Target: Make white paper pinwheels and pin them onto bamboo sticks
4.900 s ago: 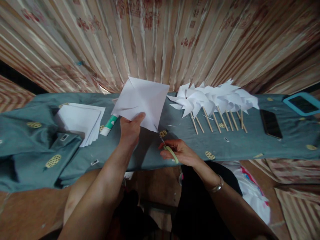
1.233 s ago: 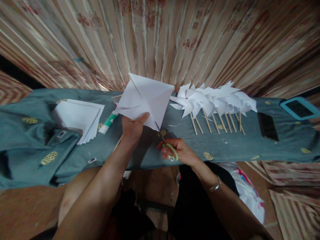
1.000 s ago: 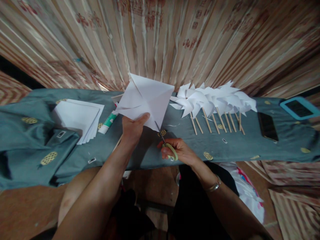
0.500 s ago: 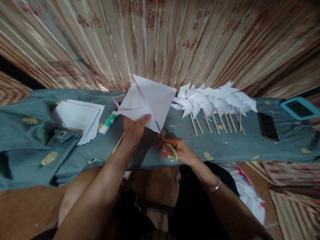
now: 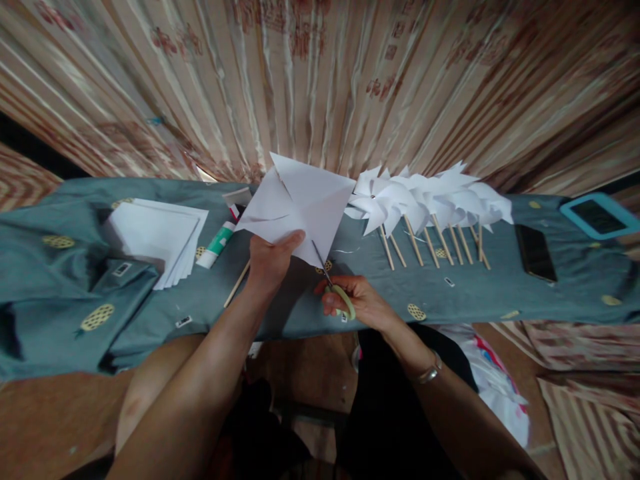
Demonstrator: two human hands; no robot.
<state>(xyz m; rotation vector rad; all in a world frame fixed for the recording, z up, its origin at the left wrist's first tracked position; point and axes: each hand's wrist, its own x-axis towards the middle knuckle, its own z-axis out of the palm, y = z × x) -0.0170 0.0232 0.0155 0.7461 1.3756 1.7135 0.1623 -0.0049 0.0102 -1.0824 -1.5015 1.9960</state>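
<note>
White paper [image 5: 320,200] sits mid-view, slit at eleven and nine o'clock. My left hand [image 5: 271,259] pinches it at seven; my right hand [image 5: 361,297] has its fingers gripping scissors [image 5: 348,304] at five. I judge another slit in hand; the next move calls for closing the blades straight, short of centre.

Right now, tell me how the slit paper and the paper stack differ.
The slit paper has cuts running inward; the paper stack shows none on top. The slit paper is gripped by the left hand, scissors near one corner; the paper stack lies on the cloth, its edges fanned. Both are white.
</note>
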